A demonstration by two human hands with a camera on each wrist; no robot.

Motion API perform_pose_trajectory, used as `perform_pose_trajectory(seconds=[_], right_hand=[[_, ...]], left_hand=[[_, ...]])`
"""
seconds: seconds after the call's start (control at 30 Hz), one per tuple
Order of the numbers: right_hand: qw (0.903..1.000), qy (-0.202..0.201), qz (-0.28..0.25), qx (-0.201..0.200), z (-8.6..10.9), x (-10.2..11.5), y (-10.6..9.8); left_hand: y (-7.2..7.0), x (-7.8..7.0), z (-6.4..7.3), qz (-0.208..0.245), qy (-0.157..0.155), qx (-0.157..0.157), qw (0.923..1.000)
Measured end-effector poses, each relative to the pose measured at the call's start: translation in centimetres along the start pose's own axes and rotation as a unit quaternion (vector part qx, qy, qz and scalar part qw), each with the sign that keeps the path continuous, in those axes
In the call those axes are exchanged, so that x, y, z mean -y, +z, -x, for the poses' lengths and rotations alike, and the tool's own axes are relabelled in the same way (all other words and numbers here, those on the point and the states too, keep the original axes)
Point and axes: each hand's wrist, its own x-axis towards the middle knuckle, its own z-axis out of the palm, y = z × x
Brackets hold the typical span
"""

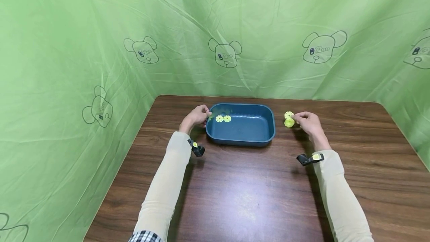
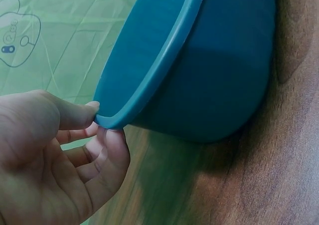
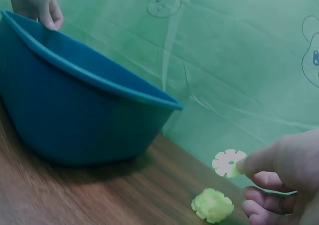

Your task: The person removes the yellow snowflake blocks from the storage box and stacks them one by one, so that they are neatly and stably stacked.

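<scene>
A blue plastic basin point(image 1: 240, 133) stands on the table. My left hand point(image 1: 196, 116) pinches its left rim between thumb and fingers, as the left wrist view shows up close. Inside the basin, toward its left, lie two pale-yellow notched flower-shaped discs point(image 1: 219, 118) side by side. Right of the basin, my right hand point(image 1: 309, 123) pinches another notched disc point(image 3: 230, 163) at its edge, raised above the tabletop. Beneath it a small stack of yellow-green discs point(image 3: 213, 205) rests on the wood; how many it holds I cannot tell.
The dark wood-grain table point(image 1: 248, 189) carries the basin, with a bright glare near its front. Green cloth point(image 1: 265, 18) with bear-head outlines hangs behind and along the sides. Each sleeved wrist wears a small black camera point(image 1: 199, 150).
</scene>
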Motion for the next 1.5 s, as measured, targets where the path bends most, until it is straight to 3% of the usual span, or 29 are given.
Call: perform_pose_trajectory(seconds=[0.5,0.93,1.13,1.5], right_hand=[[0.996,0.064,0.059,0.023,-0.9,-0.6,-0.3],[0.9898,0.059,0.129,0.007,-1.3,-0.8,-0.4],[0.9896,0.054,0.133,0.003,-1.1,-1.0,-0.4],[0.9921,0.011,0.12,-0.037,0.1,-0.3,-0.2]], left_hand=[[-0.6,-0.2,-1.1,-0.007,-0.002,0.011,0.9999],[-0.5,-0.3,-1.2,-0.01,-0.01,0.012,0.9998],[-0.5,-0.3,-1.0,-0.01,-0.009,0.012,0.9998],[-0.4,0.2,-0.7,-0.012,-0.001,0.007,0.9999]])
